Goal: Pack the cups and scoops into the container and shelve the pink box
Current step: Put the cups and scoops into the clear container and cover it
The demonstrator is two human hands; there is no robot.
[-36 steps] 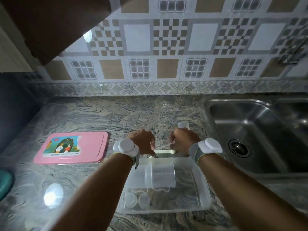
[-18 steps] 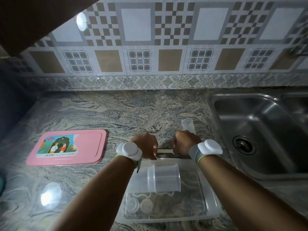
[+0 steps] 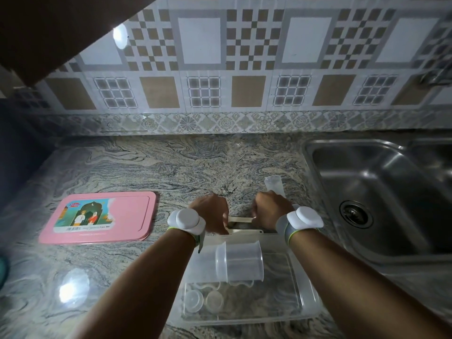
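From our head camera we see a clear rectangular plastic container (image 3: 247, 311) on the swirled grey granite table (image 3: 146, 172), holding a translucent cup (image 3: 241, 261) lying on its side and small round cups (image 3: 193, 302). Our left hand (image 3: 211, 212) and right hand (image 3: 271, 211) curl fingers around cream plastic scoops (image 3: 241, 219) just beyond it. A flat pink box (image 3: 100, 217) with a cartoon label, text unreadable, lies left; steel sink (image 3: 381, 192) right, patterned tiles (image 3: 244, 64) behind.

A swirled grey granite countertop (image 3: 151, 167) fills the lower view. From 10 to 2 o'clock rises a backsplash (image 3: 244, 69) of beige, white and checkered tiles. A stainless steel sink (image 3: 381, 192) sits at 3 o'clock; a dark cabinet (image 3: 61, 28) hangs at 11 o'clock.
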